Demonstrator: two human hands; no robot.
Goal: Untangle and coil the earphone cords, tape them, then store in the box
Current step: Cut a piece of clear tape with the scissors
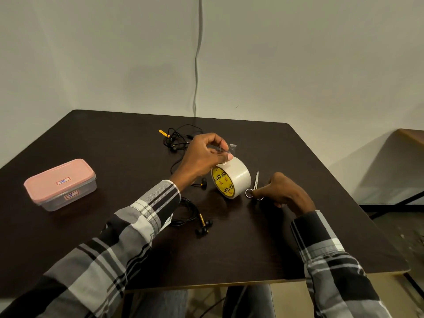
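Note:
A clear tape roll [231, 177] with a yellow core stands on edge at the table's middle. My left hand [204, 154] pinches the free end of tape pulled up above the roll. My right hand [282, 191] rests on the table right of the roll, its fingers at the handle rings of small scissors [254, 187] that lie flat. A coiled black earphone [195, 216] with gold-trimmed buds lies near my left sleeve. A tangled black earphone bundle [176, 140] lies behind my left hand. The pink-lidded box [60, 183] sits shut at the left.
The dark table [114, 138] stands in a corner of pale walls, with its far edge against them. A grey cable [196, 65] runs down the wall corner. Another table's corner [410, 134] shows at the right. My knees are under the near edge.

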